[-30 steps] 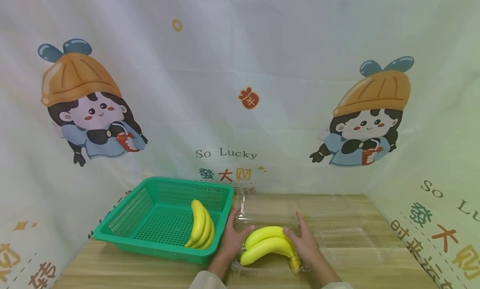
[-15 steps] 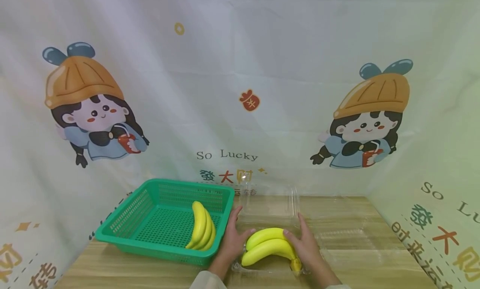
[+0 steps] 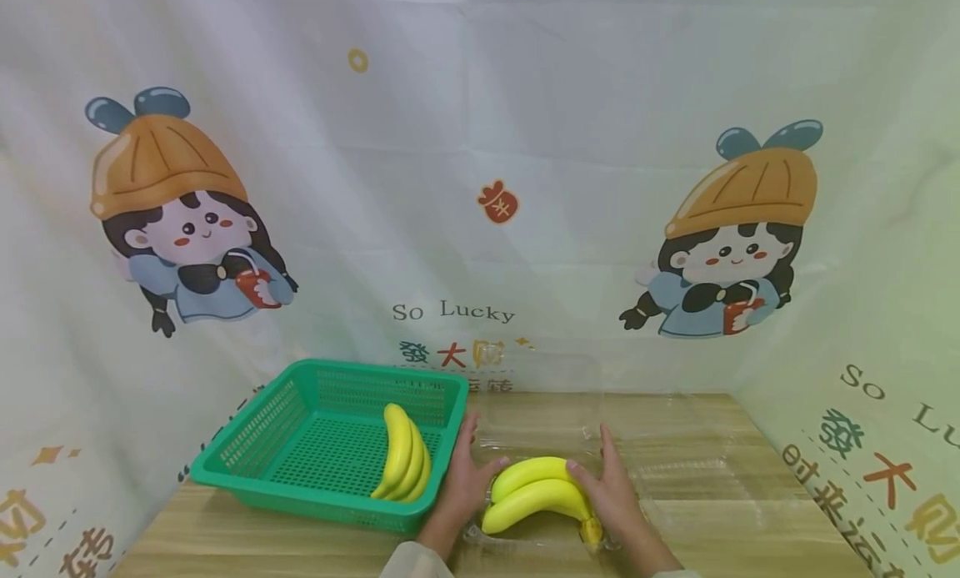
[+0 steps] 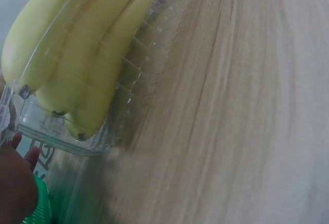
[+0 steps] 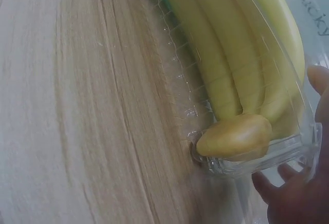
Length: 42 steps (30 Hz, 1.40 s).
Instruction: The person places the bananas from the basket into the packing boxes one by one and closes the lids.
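Bananas (image 3: 536, 495) inside clear container (image 5: 244, 166), outline faint.

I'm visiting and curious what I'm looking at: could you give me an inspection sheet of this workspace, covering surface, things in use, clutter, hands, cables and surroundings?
Surface: wood-grain table.
Job's things: banana bunch inside a clear container; its lid seems raised behind.
Clutter: green basket on the left with a second bunch; clear plastic packaging on the right, shape hard to make out.
Hands: left hand and right hand hold the container at opposite ends.
Cables: nothing seen.
Surroundings: cloth backdrop printed with cartoon figures and "So Lucky".
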Each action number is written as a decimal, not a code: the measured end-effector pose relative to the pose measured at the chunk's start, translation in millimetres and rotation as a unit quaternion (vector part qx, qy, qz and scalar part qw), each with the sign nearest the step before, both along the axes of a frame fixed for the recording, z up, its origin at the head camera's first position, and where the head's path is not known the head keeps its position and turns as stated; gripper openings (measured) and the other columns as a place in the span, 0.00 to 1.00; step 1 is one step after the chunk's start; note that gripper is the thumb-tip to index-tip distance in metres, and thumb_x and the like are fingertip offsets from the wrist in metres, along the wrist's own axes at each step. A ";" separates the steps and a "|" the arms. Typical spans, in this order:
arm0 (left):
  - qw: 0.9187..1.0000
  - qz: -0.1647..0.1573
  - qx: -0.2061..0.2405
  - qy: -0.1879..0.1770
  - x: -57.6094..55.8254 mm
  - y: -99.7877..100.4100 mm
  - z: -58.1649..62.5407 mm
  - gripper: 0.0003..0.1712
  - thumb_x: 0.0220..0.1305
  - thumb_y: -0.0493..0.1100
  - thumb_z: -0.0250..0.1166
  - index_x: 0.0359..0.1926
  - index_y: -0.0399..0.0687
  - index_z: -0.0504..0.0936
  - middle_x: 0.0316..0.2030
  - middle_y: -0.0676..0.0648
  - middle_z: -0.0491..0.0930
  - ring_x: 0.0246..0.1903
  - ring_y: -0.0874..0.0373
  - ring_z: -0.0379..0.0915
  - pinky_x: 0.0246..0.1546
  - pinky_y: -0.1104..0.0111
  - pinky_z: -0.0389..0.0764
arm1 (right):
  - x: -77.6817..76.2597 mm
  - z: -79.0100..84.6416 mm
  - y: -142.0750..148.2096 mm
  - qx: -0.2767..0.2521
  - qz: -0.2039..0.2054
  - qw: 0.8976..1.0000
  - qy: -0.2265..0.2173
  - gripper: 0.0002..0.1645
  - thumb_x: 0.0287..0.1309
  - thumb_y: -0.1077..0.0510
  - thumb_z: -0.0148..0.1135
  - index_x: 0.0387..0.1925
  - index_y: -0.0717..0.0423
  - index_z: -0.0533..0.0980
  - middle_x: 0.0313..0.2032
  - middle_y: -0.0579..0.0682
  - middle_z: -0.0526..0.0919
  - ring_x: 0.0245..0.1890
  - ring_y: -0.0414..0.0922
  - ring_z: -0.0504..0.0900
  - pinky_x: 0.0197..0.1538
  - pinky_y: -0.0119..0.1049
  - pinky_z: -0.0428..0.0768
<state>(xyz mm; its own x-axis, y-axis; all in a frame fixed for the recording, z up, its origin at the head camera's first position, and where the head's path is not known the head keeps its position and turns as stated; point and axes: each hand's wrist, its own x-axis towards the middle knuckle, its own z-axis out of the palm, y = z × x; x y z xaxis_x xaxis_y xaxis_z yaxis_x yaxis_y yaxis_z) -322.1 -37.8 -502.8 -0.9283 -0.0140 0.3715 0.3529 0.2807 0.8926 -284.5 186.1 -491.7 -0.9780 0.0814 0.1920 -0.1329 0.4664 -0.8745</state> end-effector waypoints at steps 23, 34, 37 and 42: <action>0.997 -0.004 0.073 0.027 6.7 -10.2 3.4 0.32 0.61 0.38 0.68 0.61 0.37 0.61 0.54 0.34 0.65 0.55 0.38 0.60 0.55 0.45 0.64 | 7.1 5.3 -5.5 0.019 -0.045 0.991 0.126 0.52 0.65 0.48 0.60 0.77 0.50 0.39 0.72 0.64 0.51 0.69 0.64 0.54 0.63 0.65 0.59; 0.999 -0.024 0.018 0.030 11.6 -14.9 -1.8 0.26 0.70 0.47 0.59 0.61 0.37 0.65 0.60 0.32 0.66 0.62 0.35 0.59 0.60 0.40 0.60 | 19.9 8.8 2.0 -0.018 -0.049 0.980 0.194 0.37 0.71 0.57 0.51 0.75 0.54 0.49 0.64 0.68 0.64 0.55 0.65 0.70 0.51 0.63 0.73; 0.998 -0.032 0.001 0.050 13.8 -16.5 -3.7 0.26 0.71 0.47 0.58 0.63 0.37 0.65 0.61 0.33 0.66 0.62 0.35 0.59 0.60 0.40 0.60 | 25.3 10.1 3.1 -0.018 -0.051 0.975 0.214 0.33 0.72 0.60 0.49 0.74 0.54 0.53 0.61 0.66 0.67 0.49 0.62 0.74 0.47 0.56 0.77; 0.994 -0.048 -0.028 0.097 20.6 -21.3 -7.1 0.26 0.71 0.43 0.57 0.65 0.38 0.64 0.62 0.35 0.67 0.62 0.37 0.60 0.61 0.41 0.61 | 33.1 8.9 2.0 -0.005 -0.093 0.967 0.238 0.27 0.71 0.62 0.49 0.69 0.59 0.62 0.51 0.59 0.77 0.46 0.47 0.75 0.44 0.42 0.78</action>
